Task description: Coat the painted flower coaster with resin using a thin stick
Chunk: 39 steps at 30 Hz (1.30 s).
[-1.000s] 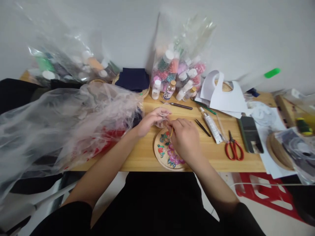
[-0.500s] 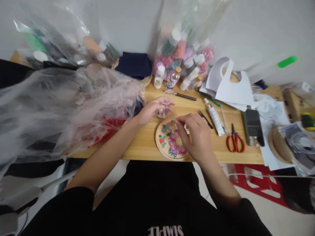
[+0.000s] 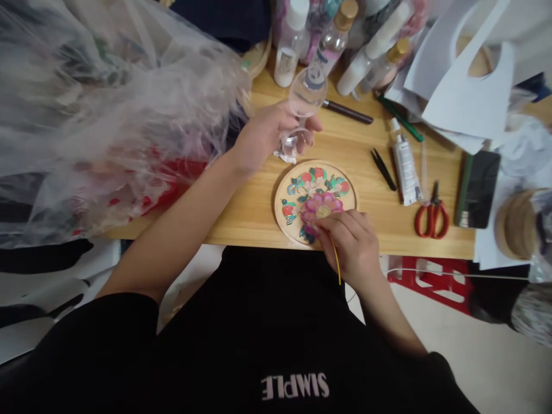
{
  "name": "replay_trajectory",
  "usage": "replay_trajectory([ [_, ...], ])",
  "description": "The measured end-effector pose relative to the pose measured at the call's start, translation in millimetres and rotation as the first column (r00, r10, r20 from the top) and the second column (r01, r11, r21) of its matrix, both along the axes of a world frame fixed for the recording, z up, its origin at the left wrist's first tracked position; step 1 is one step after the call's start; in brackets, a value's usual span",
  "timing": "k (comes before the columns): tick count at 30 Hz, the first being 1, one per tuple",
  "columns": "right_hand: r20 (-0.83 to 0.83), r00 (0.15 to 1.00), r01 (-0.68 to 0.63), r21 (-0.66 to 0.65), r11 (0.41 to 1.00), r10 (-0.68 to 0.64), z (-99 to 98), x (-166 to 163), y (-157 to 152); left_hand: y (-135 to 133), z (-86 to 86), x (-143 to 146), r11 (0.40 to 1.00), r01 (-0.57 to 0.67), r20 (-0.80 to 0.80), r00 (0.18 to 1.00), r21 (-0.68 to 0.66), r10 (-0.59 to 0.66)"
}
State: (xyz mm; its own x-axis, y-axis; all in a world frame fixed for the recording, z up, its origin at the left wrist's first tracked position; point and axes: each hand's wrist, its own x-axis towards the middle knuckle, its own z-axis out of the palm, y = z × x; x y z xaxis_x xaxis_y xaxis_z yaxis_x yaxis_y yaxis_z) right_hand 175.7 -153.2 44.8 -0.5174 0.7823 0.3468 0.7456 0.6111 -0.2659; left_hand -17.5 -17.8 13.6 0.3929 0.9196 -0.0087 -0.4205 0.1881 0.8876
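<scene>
Your loosely curled left hand (image 3: 264, 135) could tip its clear container (image 3: 295, 140); your right hand (image 3: 356, 244) pinches a yellow stick (image 3: 336, 261).

There are two gold-capped bottles (image 3: 333, 41) (image 3: 389, 64), one decorated disc (image 3: 284, 188), one yellow strand (image 3: 337, 263), one tube (image 3: 406, 167) and one phone (image 3: 479, 187).

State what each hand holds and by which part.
The left hand holds a clear container, fingers around its side; the right hand pinches a thin yellow stick toward its far end, pinched part hidden.
</scene>
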Motion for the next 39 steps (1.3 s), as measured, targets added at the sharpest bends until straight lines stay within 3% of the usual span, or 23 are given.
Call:
replay_trajectory([
  [18,0.028,0.998,-0.046,-0.035,0.998,0.047,-3.4,-3,5,-2,1.2,0,0.999,-0.030,0.123,0.992,0.020,0.028],
  [30,-0.008,0.999,-0.032,-0.012,0.999,0.032,1.1,2,5,-4,12.0,-2,1.000,0.001,-0.020,1.000,-0.006,-0.001],
  [34,-0.048,0.999,0.018,0.016,1.000,-0.017,11.3,4,18,-6,11.6,-3,1.000,0.016,-0.017,1.000,0.018,-0.015],
  [39,-0.033,0.996,0.088,0.147,0.985,-0.084,26.2,-10,48,-7,10.1,-6,0.993,0.115,0.000,0.993,-0.025,-0.115],
])
